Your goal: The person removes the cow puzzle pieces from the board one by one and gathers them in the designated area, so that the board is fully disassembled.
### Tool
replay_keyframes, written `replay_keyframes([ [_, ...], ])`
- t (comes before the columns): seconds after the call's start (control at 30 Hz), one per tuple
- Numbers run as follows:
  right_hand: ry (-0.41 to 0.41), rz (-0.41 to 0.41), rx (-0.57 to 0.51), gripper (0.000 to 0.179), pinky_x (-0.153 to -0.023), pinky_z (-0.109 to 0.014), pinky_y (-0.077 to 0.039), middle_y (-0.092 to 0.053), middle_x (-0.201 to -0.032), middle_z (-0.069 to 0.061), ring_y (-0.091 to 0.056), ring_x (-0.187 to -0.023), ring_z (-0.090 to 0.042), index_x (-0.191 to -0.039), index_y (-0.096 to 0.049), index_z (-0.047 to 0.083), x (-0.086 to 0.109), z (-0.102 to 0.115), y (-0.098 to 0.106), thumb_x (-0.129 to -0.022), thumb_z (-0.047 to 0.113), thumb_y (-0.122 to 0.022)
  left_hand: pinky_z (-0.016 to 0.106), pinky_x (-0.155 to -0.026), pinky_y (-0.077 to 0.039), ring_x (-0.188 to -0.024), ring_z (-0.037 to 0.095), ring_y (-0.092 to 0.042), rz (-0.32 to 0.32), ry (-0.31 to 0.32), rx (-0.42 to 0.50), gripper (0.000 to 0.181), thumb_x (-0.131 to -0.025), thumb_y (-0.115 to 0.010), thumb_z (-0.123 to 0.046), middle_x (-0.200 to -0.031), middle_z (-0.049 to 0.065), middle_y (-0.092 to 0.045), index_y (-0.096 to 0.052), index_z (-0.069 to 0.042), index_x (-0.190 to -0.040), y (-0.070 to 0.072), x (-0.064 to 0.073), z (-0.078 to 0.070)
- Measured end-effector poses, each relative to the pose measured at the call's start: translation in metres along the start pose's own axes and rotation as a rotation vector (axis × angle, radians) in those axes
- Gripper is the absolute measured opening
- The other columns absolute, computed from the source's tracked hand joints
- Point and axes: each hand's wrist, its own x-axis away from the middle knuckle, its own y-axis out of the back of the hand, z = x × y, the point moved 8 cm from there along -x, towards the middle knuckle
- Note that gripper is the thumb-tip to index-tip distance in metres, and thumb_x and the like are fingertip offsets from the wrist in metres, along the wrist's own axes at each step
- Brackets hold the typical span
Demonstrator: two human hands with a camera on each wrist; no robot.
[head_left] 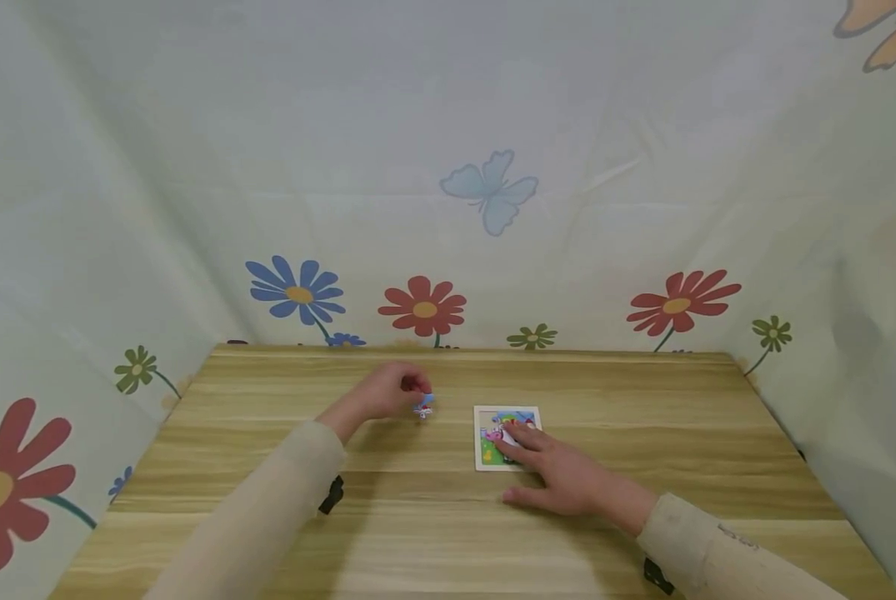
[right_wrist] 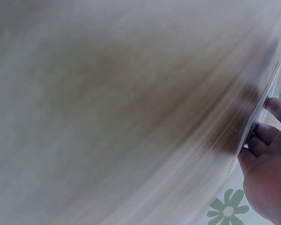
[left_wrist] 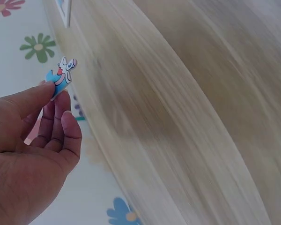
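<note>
My left hand (head_left: 386,393) pinches a small jigsaw piece (left_wrist: 62,80) between thumb and fingers, over the table to the left of the puzzle. The piece is light blue, with part of a white cartoon animal and a bit of red. A small square puzzle board (head_left: 479,446) with a pale frame lies flat, its picture bright green, blue and pink. Across its right side my right hand (head_left: 568,477) rests with fingers spread, touching the picture and covering part of it. In the right wrist view, the fingers (right_wrist: 260,145) lie along the board's edge.
A wood-grain table (head_left: 410,542) carries the puzzle. Behind it and at both sides hangs a pale cloth (head_left: 342,150) printed with flowers and butterflies. Dark straps (head_left: 332,495) show under both sleeves.
</note>
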Motion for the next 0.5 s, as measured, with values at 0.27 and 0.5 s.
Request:
replay_keyframes([
  [0.27, 0.014, -0.064, 0.056, 0.067, -0.117, -0.059, -0.041, -0.039, -0.169, -0.015, -0.037, -0.155, -0.038, -0.161, -0.049, 0.016, 0.001, 0.003, 0.004, -0.107, 0.054, -0.059, 0.036, -0.084, -0.054, -0.085, 0.017, -0.059, 0.011, -0.003, -0.02, 0.004, -0.099, -0.072, -0.003, -0.094, 0.001, -0.07, -0.076, -0.005, -0.101, 0.009, 0.01, 0.015],
  [0.5, 0.041, -0.099, 0.099, 0.058, -0.116, -0.058, -0.042, -0.043, -0.167, -0.016, -0.041, -0.153, -0.038, -0.159, -0.052, 0.015, 0.001, 0.005, 0.004, -0.11, 0.045, -0.058, 0.038, -0.085, -0.053, -0.086, 0.018, -0.059, 0.009, 0.041, -0.019, 0.007, -0.099, -0.071, -0.001, -0.093, 0.002, -0.07, -0.076, -0.006, -0.098, 0.013, 0.019, 0.027],
])
